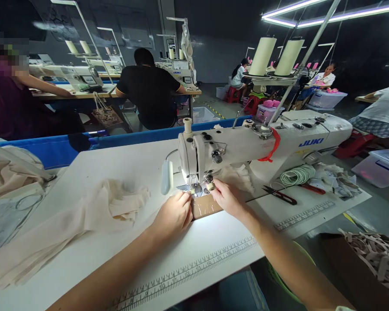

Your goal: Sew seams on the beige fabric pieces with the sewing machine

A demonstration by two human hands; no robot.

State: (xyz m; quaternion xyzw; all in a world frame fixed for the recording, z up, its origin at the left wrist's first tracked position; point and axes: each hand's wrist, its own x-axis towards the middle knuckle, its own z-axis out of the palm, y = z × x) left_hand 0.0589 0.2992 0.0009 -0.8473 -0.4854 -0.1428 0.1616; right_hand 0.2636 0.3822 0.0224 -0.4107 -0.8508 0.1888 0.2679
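Note:
A white sewing machine (227, 147) stands on the table, its lit needle area (194, 189) between my two hands. My left hand (175, 209) rests just left of the needle, fingers bent and pressed together; what they pinch is hidden. My right hand (228, 199) is right of the needle, thumb and fingers closed beside a small round metal-and-cream part (210, 183); I cannot tell whether they grip it. Between the hands lies a brown plate (206, 206) with loose thread bits. Beige cloth (113, 203) spreads left of my left hand, and more beige cloth (236, 177) lies behind my right.
Dark thread snips (280, 195), a coil of pale green cord (297, 175) and cloth scraps (333, 179) lie right of the machine. A printed ruler (194, 272) runs along the front edge. Thread cones (262, 56) stand above. Several people sit at other machines.

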